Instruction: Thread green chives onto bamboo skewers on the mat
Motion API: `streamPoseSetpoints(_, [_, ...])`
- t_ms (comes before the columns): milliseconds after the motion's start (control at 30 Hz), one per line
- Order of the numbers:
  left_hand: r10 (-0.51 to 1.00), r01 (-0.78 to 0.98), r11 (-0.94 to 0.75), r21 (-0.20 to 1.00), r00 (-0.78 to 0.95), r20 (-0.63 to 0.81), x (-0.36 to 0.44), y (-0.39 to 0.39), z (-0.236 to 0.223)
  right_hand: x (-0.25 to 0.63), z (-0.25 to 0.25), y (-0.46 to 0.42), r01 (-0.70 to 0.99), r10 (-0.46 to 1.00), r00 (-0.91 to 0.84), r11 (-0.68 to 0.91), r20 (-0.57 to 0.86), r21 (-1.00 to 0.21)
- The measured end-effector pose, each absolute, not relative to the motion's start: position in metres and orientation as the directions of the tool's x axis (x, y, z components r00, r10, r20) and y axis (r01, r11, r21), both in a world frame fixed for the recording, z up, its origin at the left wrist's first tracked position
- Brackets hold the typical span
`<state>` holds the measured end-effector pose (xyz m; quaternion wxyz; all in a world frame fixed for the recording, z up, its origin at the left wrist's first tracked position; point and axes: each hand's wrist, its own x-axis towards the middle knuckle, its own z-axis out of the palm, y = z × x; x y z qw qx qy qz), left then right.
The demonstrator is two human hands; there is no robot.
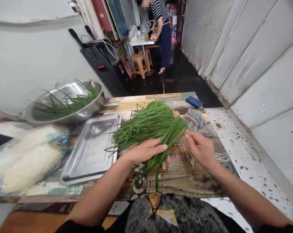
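Observation:
My left hand (pixel 152 150) is closed round a bunch of green garlic chives (pixel 169 137), thumb on top and fingertips showing underneath. The bunch slants over the table, its cut ends towards the upper right. Close to those ends, my right hand (pixel 200 145) is pinched shut; what sits between its fingers is too small to make out. Behind the held bunch lies a big pile of garlic chives (pixel 146 121). Thin bamboo skewers (pixel 184 149) lie on the table between my hands, partly covered by the bunch.
Left of the pile is a metal tray (pixel 92 149). A steel bowl (pixel 88 111) with more chives stands behind it, beside bagged pale food (pixel 35 158). A grey cloth (pixel 200 123) and a blue box (pixel 194 102) lie at the right. Another person (pixel 164 35) works at a far table.

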<state>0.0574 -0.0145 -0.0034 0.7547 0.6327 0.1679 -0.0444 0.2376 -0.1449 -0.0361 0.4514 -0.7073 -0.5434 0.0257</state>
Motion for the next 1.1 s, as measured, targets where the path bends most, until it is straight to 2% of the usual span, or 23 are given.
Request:
streamPoseSetpoints(33, [0.165,0.335,0.161,0.928,0.918,-0.360,0.047,-0.012,-0.007,0.238,-0.041,-0.144,0.742,0.835,0.384,-0.025,0.394,-0.670])
streamPoseSetpoints(100, [0.306,0.422,0.018,0.907,0.861,-0.406,0.025,-0.007,-0.017,0.239,-0.052,-0.143,0.789,0.912,0.311,-0.090,0.268,-0.608])
streamPoseSetpoints(167, [0.481,0.495,-0.221,0.840,0.805,-0.348,0.004,-0.003,-0.023,0.238,-0.063,-0.142,0.863,0.946,0.282,-0.177,0.160,-0.473])
streamPoseSetpoints(267, [0.602,0.612,-0.567,0.551,0.765,-0.229,-0.015,0.002,-0.019,0.234,-0.071,-0.139,0.919,0.952,0.297,-0.265,0.069,-0.292])
streamPoseSetpoints(333, [0.622,0.628,-0.694,0.352,0.769,-0.146,-0.010,0.005,-0.012,0.232,-0.071,-0.139,0.928,0.952,0.302,-0.282,0.046,-0.244])
streamPoseSetpoints(400, [0.602,0.587,-0.764,0.269,0.798,-0.029,0.008,0.010,-0.011,0.230,-0.068,-0.139,0.932,0.953,0.302,-0.289,0.029,-0.220])
streamPoseSetpoints(467, [0.548,0.518,-0.813,0.265,0.835,0.050,0.037,0.016,-0.019,0.229,-0.066,-0.140,0.933,0.952,0.307,-0.299,0.009,-0.201])
streamPoseSetpoints(567, [0.487,0.463,-0.858,0.224,0.871,0.062,0.077,0.024,-0.046,0.229,-0.065,-0.142,0.933,0.953,0.303,-0.298,-0.004,-0.202])
streamPoseSetpoints(700, [0.538,0.505,-0.833,0.224,0.835,0.118,0.099,0.029,-0.069,0.229,-0.069,-0.143,0.928,0.957,0.291,-0.284,-0.008,-0.240])
streamPoseSetpoints(967, [0.516,0.487,-0.850,0.202,0.848,0.125,0.090,0.027,-0.063,0.231,-0.076,-0.143,0.918,0.957,0.290,-0.273,0.019,-0.287])
streamPoseSetpoints(1100, [0.519,0.476,-0.845,0.244,0.840,0.159,0.090,0.027,-0.064,0.231,-0.079,-0.143,0.909,0.954,0.295,-0.264,0.053,-0.322])
